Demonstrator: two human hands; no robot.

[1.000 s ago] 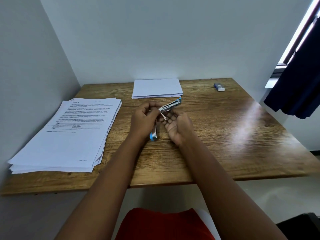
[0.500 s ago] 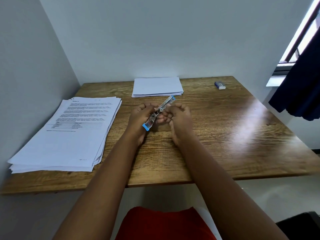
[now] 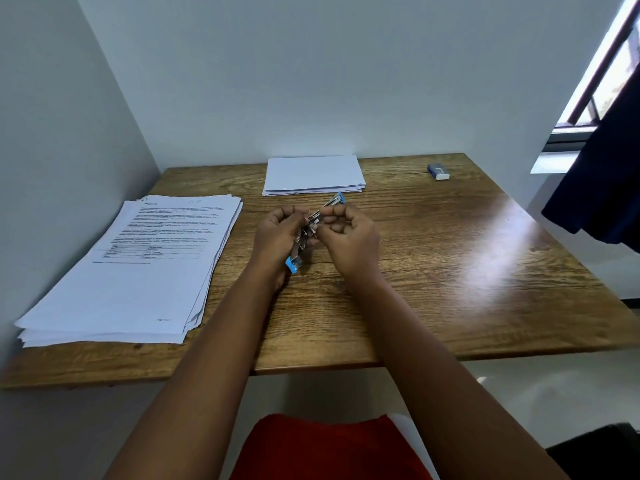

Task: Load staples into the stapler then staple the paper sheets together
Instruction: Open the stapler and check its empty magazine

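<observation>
A small metal stapler [image 3: 298, 258] with blue ends is held above the middle of the wooden table [image 3: 450, 271], swung open into one long line from near left to far right. My left hand [image 3: 277, 239] grips its near half. My right hand [image 3: 349, 237] pinches the middle of the stapler with thumb and fingertips; whether staples are between them is too small to tell. A thick stack of printed sheets [image 3: 138, 271] lies on the left side of the table. A thinner stack of blank sheets [image 3: 313, 174] lies at the back centre.
A small blue and white box [image 3: 438, 171] sits at the back right of the table. Walls close the left and back sides. A dark curtain [image 3: 602, 188] hangs at the right beside a window. The table's front edge is near my red-clad lap.
The stapler went from bent open at an angle to stretched in one line. Both hands moved slightly away from me and closed in around its middle.
</observation>
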